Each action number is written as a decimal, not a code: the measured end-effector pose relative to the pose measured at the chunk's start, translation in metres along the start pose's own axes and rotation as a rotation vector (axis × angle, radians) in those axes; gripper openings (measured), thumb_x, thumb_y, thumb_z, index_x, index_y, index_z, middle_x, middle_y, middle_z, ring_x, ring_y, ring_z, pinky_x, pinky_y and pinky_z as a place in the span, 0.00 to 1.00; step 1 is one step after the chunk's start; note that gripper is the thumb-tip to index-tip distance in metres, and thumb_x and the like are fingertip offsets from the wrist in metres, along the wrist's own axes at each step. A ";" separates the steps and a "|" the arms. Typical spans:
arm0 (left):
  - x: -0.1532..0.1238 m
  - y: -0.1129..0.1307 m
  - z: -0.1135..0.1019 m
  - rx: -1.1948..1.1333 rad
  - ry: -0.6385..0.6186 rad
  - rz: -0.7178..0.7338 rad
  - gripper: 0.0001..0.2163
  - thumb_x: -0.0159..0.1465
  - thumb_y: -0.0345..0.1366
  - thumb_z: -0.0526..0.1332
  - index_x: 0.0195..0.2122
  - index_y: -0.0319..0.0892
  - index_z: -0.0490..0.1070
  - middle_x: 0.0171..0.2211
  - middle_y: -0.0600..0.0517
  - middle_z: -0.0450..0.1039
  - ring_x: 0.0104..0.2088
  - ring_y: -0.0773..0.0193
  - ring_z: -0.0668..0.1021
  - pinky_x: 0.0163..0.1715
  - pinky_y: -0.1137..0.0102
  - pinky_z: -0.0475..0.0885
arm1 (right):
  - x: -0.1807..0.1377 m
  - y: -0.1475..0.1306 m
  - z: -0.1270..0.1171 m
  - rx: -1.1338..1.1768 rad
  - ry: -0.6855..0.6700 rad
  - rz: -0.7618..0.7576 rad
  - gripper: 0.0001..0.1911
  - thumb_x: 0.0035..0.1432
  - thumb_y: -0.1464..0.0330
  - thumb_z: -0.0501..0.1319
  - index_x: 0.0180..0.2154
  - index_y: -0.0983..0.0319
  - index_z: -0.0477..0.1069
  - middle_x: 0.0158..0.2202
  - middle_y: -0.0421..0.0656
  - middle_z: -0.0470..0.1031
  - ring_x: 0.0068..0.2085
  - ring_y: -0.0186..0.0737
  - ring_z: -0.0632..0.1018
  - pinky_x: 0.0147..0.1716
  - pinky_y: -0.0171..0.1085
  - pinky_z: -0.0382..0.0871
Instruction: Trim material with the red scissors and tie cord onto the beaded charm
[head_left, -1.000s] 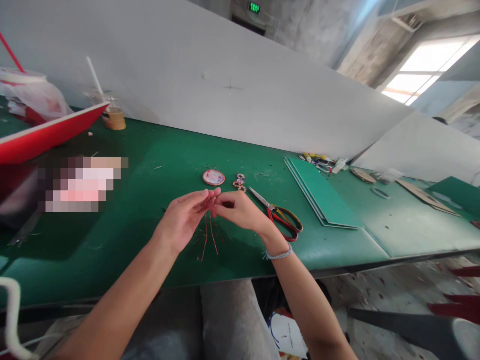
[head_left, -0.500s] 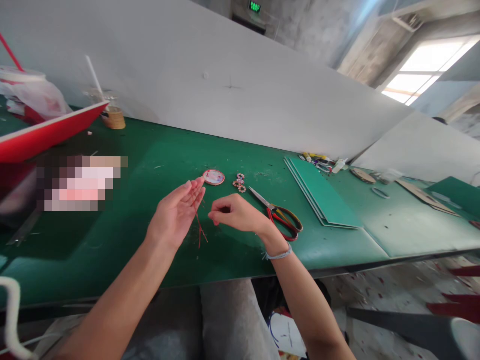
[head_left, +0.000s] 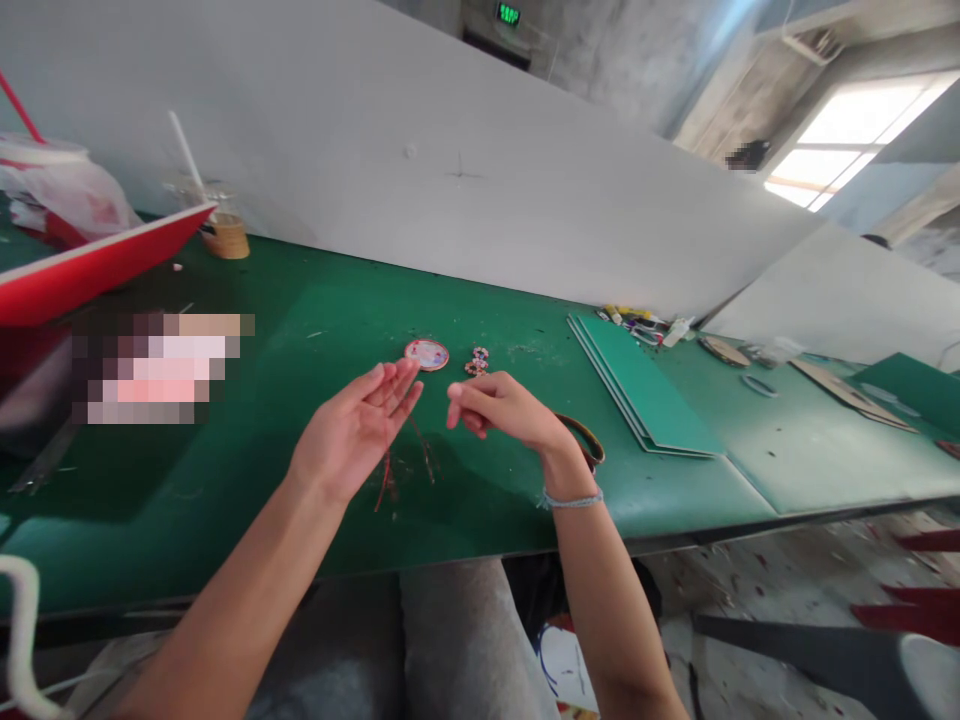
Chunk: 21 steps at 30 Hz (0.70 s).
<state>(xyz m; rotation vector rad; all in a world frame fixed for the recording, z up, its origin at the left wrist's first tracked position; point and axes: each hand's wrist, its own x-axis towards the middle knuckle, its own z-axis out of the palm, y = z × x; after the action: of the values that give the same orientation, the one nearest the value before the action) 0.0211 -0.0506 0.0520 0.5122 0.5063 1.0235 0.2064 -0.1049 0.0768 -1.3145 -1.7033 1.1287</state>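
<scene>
Left hand (head_left: 352,430): one, palm up, fingers spread loosely; thin red threads (head_left: 386,478) hang from beneath it to the table (head_left: 285,300). Whether the fingers grip the threads cannot be told; thread count unclear, blurred.

Right hand (head_left: 502,410): one, fingers curled, fingertips drawn together toward the left hand; anything pinched between them is too small to make out. One pale blue bracelet (head_left: 570,499) on its wrist.

Scissors (head_left: 583,440): one pair, mostly hidden behind the right wrist; only a handle loop shows.

Round disc (head_left: 427,354): one, red-rimmed, flat on the table just beyond the left fingertips. Picture on its face illegible.

Bead cluster (head_left: 478,362): one small heap beside the disc; beads uncountable.

Green mats (head_left: 637,385): one stack, to the right; several sheets, number unclear.

Red tray (head_left: 90,275): one, far left, cut off by the frame edge.

Pixelated patch at left: contents concealed.
</scene>
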 end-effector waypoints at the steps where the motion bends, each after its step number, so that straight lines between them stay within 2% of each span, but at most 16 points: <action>1: -0.001 -0.001 0.000 0.032 -0.049 -0.033 0.07 0.61 0.29 0.61 0.28 0.41 0.78 0.35 0.50 0.82 0.51 0.60 0.78 0.53 0.64 0.73 | 0.001 0.000 0.000 0.001 0.037 -0.020 0.23 0.63 0.53 0.55 0.29 0.65 0.74 0.17 0.34 0.62 0.21 0.28 0.66 0.24 0.31 0.59; 5: -0.004 -0.006 -0.001 0.172 -0.185 -0.094 0.03 0.56 0.33 0.67 0.27 0.40 0.78 0.39 0.46 0.82 0.49 0.54 0.79 0.47 0.66 0.74 | 0.006 0.002 0.010 -0.009 -0.051 -0.060 0.19 0.60 0.55 0.60 0.28 0.65 0.73 0.19 0.35 0.65 0.22 0.28 0.68 0.24 0.31 0.60; 10: -0.005 -0.005 0.001 0.209 -0.205 -0.163 0.04 0.56 0.34 0.67 0.27 0.42 0.79 0.43 0.45 0.81 0.43 0.56 0.80 0.40 0.68 0.76 | 0.010 0.005 0.018 0.097 -0.075 -0.107 0.17 0.59 0.58 0.61 0.27 0.64 0.71 0.19 0.35 0.66 0.22 0.28 0.68 0.24 0.31 0.60; 15: -0.008 -0.001 0.004 0.156 -0.187 -0.210 0.06 0.59 0.32 0.65 0.25 0.42 0.78 0.45 0.47 0.80 0.39 0.63 0.80 0.36 0.73 0.76 | 0.009 0.005 0.018 0.262 -0.130 -0.103 0.19 0.61 0.57 0.59 0.26 0.64 0.68 0.19 0.35 0.65 0.21 0.28 0.67 0.20 0.31 0.54; 18: -0.008 -0.001 0.005 0.160 -0.175 -0.204 0.05 0.58 0.32 0.66 0.25 0.42 0.78 0.45 0.47 0.80 0.40 0.61 0.80 0.36 0.72 0.76 | 0.008 0.005 0.016 0.220 -0.155 -0.093 0.17 0.61 0.58 0.60 0.27 0.64 0.68 0.19 0.35 0.65 0.21 0.28 0.66 0.21 0.31 0.54; 21: -0.008 -0.002 0.005 0.168 -0.187 -0.171 0.04 0.57 0.35 0.68 0.25 0.42 0.77 0.46 0.47 0.79 0.47 0.56 0.79 0.35 0.70 0.76 | 0.006 0.004 0.013 0.169 -0.151 -0.064 0.17 0.59 0.57 0.61 0.28 0.64 0.69 0.19 0.35 0.66 0.23 0.29 0.67 0.23 0.31 0.57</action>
<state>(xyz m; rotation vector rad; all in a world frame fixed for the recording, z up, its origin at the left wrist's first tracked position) 0.0219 -0.0595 0.0556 0.6952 0.4631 0.7647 0.1941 -0.1017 0.0685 -1.0874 -1.7023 1.3316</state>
